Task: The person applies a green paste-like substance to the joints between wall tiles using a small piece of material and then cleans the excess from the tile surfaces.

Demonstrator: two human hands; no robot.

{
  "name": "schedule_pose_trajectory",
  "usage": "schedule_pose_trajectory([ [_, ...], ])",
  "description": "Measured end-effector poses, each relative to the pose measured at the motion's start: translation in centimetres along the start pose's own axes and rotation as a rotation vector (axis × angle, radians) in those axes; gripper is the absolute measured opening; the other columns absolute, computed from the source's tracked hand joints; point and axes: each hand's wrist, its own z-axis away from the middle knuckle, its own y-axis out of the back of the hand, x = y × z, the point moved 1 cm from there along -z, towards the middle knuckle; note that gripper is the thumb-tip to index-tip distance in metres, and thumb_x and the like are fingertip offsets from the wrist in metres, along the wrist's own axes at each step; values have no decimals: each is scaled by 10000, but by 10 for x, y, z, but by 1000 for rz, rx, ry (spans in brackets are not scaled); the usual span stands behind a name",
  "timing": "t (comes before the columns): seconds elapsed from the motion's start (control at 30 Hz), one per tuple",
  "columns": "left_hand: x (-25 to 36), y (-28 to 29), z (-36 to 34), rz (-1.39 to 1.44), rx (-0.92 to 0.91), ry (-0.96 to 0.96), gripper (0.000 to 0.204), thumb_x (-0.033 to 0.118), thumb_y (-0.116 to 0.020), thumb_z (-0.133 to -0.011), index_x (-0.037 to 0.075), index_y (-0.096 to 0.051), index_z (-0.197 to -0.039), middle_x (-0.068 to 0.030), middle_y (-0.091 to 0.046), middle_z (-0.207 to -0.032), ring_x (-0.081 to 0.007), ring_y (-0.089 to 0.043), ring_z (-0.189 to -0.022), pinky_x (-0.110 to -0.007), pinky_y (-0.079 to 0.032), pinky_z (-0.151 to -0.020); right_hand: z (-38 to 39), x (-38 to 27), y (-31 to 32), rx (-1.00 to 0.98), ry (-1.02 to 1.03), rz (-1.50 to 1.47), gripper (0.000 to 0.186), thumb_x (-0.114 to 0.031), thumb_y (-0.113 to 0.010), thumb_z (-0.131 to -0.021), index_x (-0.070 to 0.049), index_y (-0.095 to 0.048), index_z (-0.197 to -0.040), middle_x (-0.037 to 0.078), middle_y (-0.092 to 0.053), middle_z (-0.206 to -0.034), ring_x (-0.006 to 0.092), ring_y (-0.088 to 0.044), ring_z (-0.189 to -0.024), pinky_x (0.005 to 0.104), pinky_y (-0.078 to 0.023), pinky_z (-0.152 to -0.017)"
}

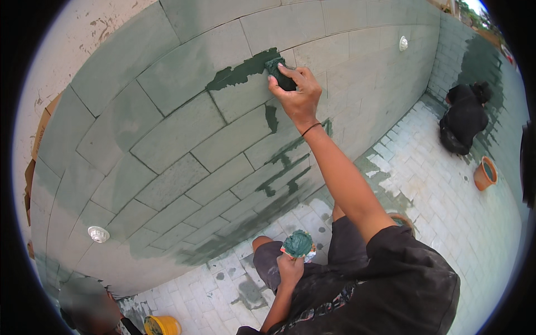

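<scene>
Upper centre: we see right hand [301, 95] pinching dark block [283, 78] against wall [181, 125] | lower centre: left hand [291, 271], fingers curled round cup [310, 255] of green paste [297, 243] | we'd flag: cup tips, paste spills; pinch loosens, block drops

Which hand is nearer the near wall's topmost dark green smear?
Right: the right hand is at the right end of the smear, holding a dark pad; the left hand is well below it.

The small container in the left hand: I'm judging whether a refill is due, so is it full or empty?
The small container looks full: green paste covers its top above the left hand; its depth is hidden.
</scene>
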Motion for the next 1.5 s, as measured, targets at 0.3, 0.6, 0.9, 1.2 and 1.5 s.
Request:
schedule_pose_trajectory([
  [0.3,26,-1,-2,-91,47,-41,164,11,-620,-909,-40,-731,-1018,-123,-759,-884,-166,-715,-796,-323,-544,-711,-24,-4,-1,7,61,-1,260,-215,-845,-734,-102,-804,-964,65,-643,-804,213,-615,-626,333,-500,-577],
  [0.6,14,14,-15,-169,169,2,55,15,-654,-854,-39,-660,-863,-212,-665,-703,-380,-702,-658,-404,-530,-592,49,-97,169,-1458,-300,-278,317,-193,-818,-744,-48,-809,-1025,122,-742,-830,218,-687,-705,312,-533,-677],
  [0.9,49,17,-23,-472,85,-19,146,40,-709,-850,-18,-658,-973,-222,-672,-759,-425,-679,-728,-476,-526,-618,84,-127,181,-1860,-41,22,360,-338,-775,-752,-72,-813,-992,145,-748,-879,356,-712,-783,436,-568,-720],
  [1.2,46,1,-23,-627,-67,53,281,62,-708,-859,-7,-669,-1128,-253,-672,-787,-441,-682,-762,-501,-526,-659,106,-90,143,-2369,-200,58,327,-347,-792,-706,-43,-808,-825,123,-753,-764,259,-723,-700,374,-564,-649],
  [1.5,29,-16,-21,-499,-133,157,181,95,-673,-923,-41,-686,-1042,-229,-677,-691,-369,-716,-661,-449,-548,-639,133,-36,146,-2567,-1090,18,282,-302,-799,-827,-22,-767,-815,24,-680,-680,121,-637,-563,244,-483,-496],
])
